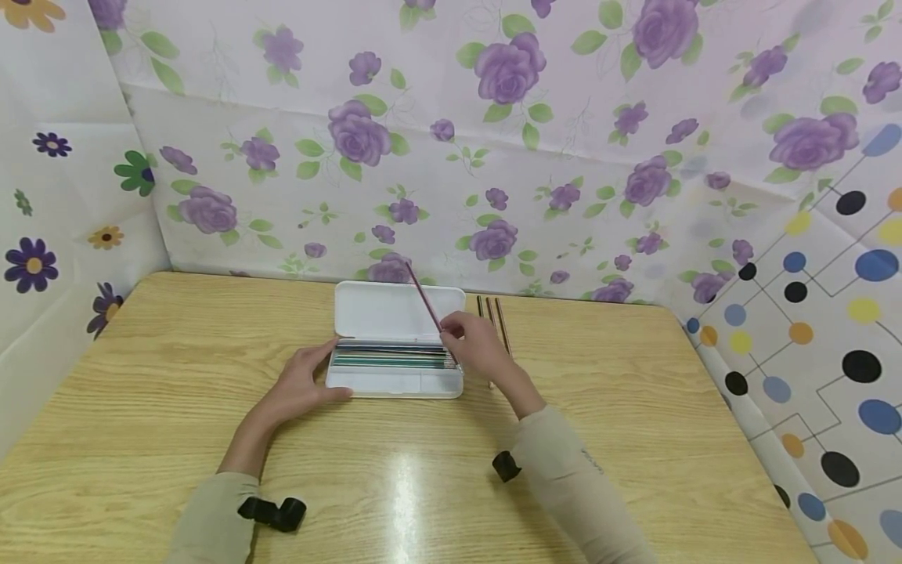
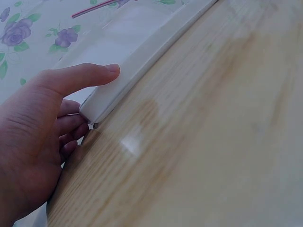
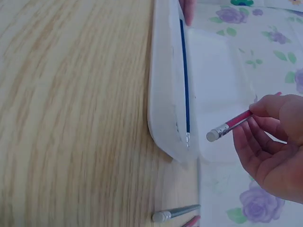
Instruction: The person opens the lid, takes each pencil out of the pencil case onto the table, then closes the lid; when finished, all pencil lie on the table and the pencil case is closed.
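White and hinged open, the pencil case [image 1: 380, 382] lies near the back edge of the wooden tabletop [image 1: 620, 392], its lid [image 1: 373, 312] flat toward the flowered cloth [image 1: 496, 141]. The person's left hand [image 1: 299, 384] grips the case's left end, thumb over the near edge. The right hand [image 1: 478, 345] pinches a red pencil [image 1: 424, 298], slanting, its eraser end low at the case's right end; whether it touches anything there, I can't tell. Inside, blue and green pencils [image 1: 395, 359] lie side by side. Just right of the case, three more pencils [image 1: 502, 323] rest on the wood, partly hidden by the right hand.
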### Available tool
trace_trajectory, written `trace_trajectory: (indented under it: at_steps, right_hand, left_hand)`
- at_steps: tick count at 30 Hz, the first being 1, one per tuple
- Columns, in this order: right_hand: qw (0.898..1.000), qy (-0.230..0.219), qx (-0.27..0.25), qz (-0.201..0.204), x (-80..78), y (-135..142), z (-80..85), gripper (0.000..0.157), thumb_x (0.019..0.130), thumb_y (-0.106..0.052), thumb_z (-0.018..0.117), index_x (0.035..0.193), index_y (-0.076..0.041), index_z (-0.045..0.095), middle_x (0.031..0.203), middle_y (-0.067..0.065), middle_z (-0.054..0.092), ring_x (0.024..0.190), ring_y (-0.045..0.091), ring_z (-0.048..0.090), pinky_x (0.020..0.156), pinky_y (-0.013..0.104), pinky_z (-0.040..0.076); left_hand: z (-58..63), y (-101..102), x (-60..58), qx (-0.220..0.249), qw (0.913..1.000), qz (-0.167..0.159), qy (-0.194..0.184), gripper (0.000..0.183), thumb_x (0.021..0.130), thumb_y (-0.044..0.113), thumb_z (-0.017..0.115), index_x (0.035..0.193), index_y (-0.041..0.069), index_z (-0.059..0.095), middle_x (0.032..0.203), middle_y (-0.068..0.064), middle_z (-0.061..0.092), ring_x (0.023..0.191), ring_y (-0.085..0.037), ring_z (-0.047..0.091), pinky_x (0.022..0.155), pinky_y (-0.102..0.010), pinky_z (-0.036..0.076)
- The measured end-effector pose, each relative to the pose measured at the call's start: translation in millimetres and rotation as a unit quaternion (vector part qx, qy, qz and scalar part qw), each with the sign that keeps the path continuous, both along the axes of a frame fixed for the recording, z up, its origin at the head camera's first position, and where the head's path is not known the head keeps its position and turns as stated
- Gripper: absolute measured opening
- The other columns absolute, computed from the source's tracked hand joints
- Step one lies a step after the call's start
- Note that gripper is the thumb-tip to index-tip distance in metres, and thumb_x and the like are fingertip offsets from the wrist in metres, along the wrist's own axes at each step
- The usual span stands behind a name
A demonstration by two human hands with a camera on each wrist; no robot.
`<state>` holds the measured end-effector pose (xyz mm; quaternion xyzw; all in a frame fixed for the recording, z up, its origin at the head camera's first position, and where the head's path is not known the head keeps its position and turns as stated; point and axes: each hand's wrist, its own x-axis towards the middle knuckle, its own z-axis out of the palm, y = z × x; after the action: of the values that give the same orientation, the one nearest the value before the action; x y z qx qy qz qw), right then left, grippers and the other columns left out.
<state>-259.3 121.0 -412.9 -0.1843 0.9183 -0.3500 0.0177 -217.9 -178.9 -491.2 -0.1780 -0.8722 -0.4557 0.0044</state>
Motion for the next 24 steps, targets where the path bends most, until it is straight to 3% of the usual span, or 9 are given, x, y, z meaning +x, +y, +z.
trace_trajectory:
  at_steps: [9, 16, 24]
  right_hand:
    - [0.998, -0.009, -0.057, -0.030, 4.0, 24.7, -0.8, 0.017, 0.092, -0.005, 0.062, 0.105, 0.004, 0.067, 0.090, 0.009, 0.067, 0.081, 0.020, 0.063, 0.070, 0.031, 0.053]
    - [0.994, -0.025, -0.059, -0.085, 2.9, 53.9, -6.5, 0.028, 0.094, -0.009, 0.059, 0.118, 0.006, 0.063, 0.100, 0.014, 0.066, 0.091, 0.026, 0.063, 0.077, 0.035, 0.053]
    - [0.990, -0.060, -0.070, -0.110, -0.4, 86.4, -13.5, 0.031, 0.095, -0.006, 0.057, 0.121, 0.010, 0.059, 0.103, 0.020, 0.065, 0.089, 0.028, 0.065, 0.075, 0.033, 0.056]
  left_hand:
    - [-1.6, -0.2, -1.2, 0.000, 1.0000, -0.005, 0.001, 0.093, 0.075, 0.027, 0.083, 0.146, -0.007, 0.034, 0.143, -0.027, 0.042, 0.131, -0.044, 0.037, 0.108, -0.058, 0.024]
    - [-0.8, 0.2, -1.3, 0.003, 1.0000, -0.006, -0.007, 0.092, 0.075, 0.027, 0.082, 0.146, -0.007, 0.034, 0.144, -0.027, 0.041, 0.132, -0.044, 0.035, 0.109, -0.058, 0.023]
    - [-1.0, 0.0, -1.4, 0.004, 0.9999, -0.005, -0.011, 0.091, 0.075, 0.027, 0.082, 0.146, -0.005, 0.035, 0.144, -0.026, 0.041, 0.133, -0.044, 0.034, 0.109, -0.058, 0.022]
